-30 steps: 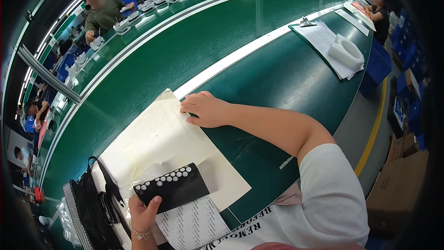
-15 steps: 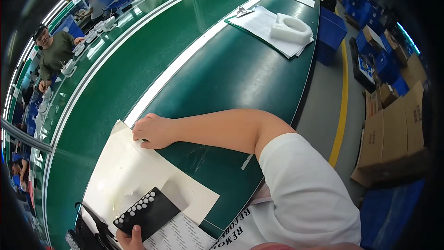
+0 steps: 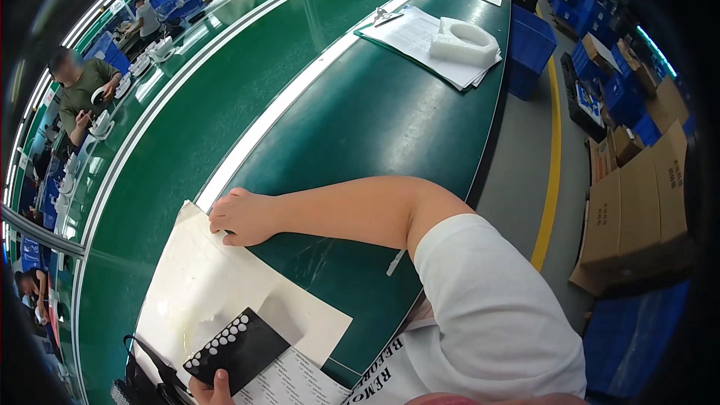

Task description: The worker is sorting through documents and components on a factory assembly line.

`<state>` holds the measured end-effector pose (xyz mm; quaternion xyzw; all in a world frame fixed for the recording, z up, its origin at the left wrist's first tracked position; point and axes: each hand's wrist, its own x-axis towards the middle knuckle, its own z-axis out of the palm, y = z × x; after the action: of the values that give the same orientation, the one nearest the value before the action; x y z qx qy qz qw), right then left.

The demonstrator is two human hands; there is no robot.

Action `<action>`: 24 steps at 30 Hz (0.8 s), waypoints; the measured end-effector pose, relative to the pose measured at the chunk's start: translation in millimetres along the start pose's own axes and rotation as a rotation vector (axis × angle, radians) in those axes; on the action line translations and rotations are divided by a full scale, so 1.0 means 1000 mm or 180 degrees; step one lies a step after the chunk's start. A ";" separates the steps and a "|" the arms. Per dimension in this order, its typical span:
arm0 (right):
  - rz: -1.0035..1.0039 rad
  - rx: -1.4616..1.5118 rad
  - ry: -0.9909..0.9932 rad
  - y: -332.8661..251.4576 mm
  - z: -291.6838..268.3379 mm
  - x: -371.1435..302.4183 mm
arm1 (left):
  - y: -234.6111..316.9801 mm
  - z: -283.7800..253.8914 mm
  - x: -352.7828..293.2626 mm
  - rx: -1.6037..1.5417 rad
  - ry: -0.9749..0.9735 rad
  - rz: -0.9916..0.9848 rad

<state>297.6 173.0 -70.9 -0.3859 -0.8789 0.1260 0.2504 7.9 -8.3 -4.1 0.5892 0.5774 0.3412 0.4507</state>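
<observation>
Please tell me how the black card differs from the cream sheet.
The black card has white round dots along one edge; the cream sheet has none. The black card looks smaller than the cream sheet. The left hand grips the black card, while the right hand rests at the cream sheet's edge. Both look flat.

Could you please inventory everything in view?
Dark green tabletop: one, green, centre
Large flat cream sheet: one, cream, lower left
Black flat piece with white dots: one, black, lower left
White paper with printed lines: one, white, bottom edge
Black strapped bag: one, black, lower left
Green clipboard with papers: one, green, tabletop's far end
White curved foam block: one, white, on papers
Long green conveyor: one, green, left
White devices: several, white, upper left
Blue plastic bins: several, blue, right
Brown cardboard boxes: several, brown, right
Co-workers: several, mixed clothing, mostly upper left
Left grip: one, bare, on black piece
Right grip: one, bare, at cream sheet's edge
</observation>
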 end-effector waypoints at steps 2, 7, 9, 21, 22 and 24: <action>-0.0002 0.0003 -0.0013 0.001 0.000 0.000 | 0.001 0.000 0.001 -0.0010 -0.0003 -0.0022; 0.0010 0.0061 -0.0004 0.002 0.000 0.000 | 0.007 0.003 0.000 -0.0030 -0.0003 -0.0040; 0.0025 0.0062 -0.0038 0.001 -0.001 0.000 | 0.007 0.003 -0.001 0.0016 0.0014 -0.0078; 0.0029 0.0054 -0.0066 0.002 0.000 0.001 | 0.002 0.003 0.001 0.0128 0.0066 -0.0057; 0.0027 0.0055 -0.0087 0.002 0.001 0.002 | 0.001 0.002 0.000 0.0107 0.0111 -0.0087; 0.0015 0.0058 -0.0054 0.002 0.001 0.001 | 0.001 0.002 0.000 0.0060 0.0098 -0.0089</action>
<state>297.7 174.6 -72.2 -0.3846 -0.8789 0.1378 0.2460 10.2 -8.9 -4.0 0.5799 0.5956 0.3384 0.4410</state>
